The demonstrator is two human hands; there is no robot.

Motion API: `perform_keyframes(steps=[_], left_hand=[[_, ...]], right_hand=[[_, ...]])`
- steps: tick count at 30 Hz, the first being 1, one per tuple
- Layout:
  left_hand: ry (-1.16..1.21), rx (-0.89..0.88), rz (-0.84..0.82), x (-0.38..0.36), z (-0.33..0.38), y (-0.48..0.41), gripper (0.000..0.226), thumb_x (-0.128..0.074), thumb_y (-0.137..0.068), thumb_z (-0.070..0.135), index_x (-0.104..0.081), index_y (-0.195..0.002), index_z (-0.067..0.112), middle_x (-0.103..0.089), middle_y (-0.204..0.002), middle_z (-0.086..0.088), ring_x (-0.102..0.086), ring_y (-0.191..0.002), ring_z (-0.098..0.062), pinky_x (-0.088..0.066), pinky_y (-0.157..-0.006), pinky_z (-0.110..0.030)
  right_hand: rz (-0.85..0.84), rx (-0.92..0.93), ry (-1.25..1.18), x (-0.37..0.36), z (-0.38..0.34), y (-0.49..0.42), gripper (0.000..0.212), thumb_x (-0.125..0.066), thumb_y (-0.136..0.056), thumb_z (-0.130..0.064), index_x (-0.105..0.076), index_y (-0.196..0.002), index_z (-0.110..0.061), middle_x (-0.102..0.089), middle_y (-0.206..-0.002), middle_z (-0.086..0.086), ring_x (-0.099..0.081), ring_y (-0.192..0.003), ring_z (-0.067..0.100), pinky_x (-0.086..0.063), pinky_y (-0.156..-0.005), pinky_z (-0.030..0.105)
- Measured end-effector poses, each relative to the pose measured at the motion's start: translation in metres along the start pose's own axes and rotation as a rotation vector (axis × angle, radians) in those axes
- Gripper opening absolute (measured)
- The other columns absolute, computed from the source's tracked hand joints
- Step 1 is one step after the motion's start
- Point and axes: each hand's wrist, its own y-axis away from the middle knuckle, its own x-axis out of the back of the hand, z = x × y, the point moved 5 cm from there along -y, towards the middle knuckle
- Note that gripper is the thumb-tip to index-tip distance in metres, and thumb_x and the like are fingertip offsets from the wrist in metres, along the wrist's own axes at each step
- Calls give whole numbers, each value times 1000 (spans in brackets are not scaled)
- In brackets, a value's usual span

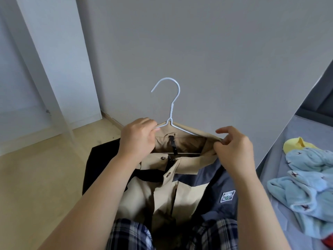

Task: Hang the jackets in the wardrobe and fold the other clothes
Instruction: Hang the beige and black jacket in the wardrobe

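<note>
Your left hand grips the left arm of the white wire hanger at the collar of the tan and grey jacket, which hangs in front of your knees above the floor, while your right hand pinches the collar edge over the hanger's right arm. If you release that pinch before the shoulder seats, the jacket will probably slide off the thin wire and drop. The pale blue clothes lie unfolded near the left edge of the grey bed.
</note>
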Motion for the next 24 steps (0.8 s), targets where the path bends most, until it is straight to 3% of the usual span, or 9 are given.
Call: perform_keyframes(steps=[2,5,7,10,12,15,19,21,24], left_hand=[[32,13,3,0,-3,-1,28,-63,-75,3,-43,-55,7,-29,-60,7,-28,-55,-18,-29,-45,-27],[49,-35,-21,-1,4,1,26,-64,-75,5,-46,-56,7,-31,-60,6,-33,-54,-20,-32,-45,-28],[64,-50,-27,-2,12,0,27,-65,-75,6,-45,-56,9,-29,-63,9,-37,-54,-22,-30,-47,-26],[90,-16,-77,-6,12,-1,23,-67,-77,11,-52,-59,8,-36,-60,7,-40,-57,-19,-32,-50,-26],[92,109,-136,-6,-3,1,8,-71,-76,13,-64,-72,13,-51,-66,8,-47,-68,-15,-36,-57,-28],[-14,380,-273,-2,-29,11,27,-67,-72,14,-66,-95,26,-47,-84,13,-43,-83,-9,-32,-65,-24],[100,627,-445,5,-43,20,31,-64,-72,20,-65,-99,33,-51,-81,12,-52,-74,-10,-35,-61,-23],[265,670,-477,10,-46,19,34,-65,-70,15,-67,-98,34,-55,-73,11,-52,-65,-3,-37,-57,-18],[373,552,-402,22,-43,13,34,-69,-74,11,-64,-99,34,-58,-79,9,-52,-63,-2,-40,-62,-15]], right_hand=[[-63,123,-27,-5,-10,2,33,-59,-77,-7,-63,-103,-27,-58,-85,-7,-53,-80,3,-39,-70,16],[-134,360,166,-23,-30,3,35,-68,-80,-16,-64,-115,-20,-55,-114,-1,-45,-110,18,-35,-94,27],[-103,453,348,-35,-44,6,8,-67,-82,-17,-66,-90,-18,-61,-91,0,-53,-93,26,-35,-82,34],[17,401,445,-40,-49,4,32,-61,-83,-7,-43,-60,-18,-43,-55,-2,-38,-60,27,-24,-66,34],[50,357,453,-41,-44,2,33,-60,-83,-5,-42,-58,-18,-40,-52,-2,-33,-57,26,-23,-65,34],[60,300,468,-43,-36,-3,29,-59,-84,-5,-48,-60,-17,-44,-54,-1,-36,-58,26,-23,-66,34],[48,248,503,-46,-28,-9,19,-56,-85,-6,-59,-67,-13,-50,-58,0,-38,-63,25,-20,-66,33],[53,252,511,-47,-29,-10,18,-55,-83,-6,-60,-68,-15,-50,-59,0,-37,-64,25,-18,-66,33],[68,283,474,-46,-30,-11,23,-56,-83,-3,-55,-63,-15,-48,-56,0,-37,-62,26,-18,-65,33]])
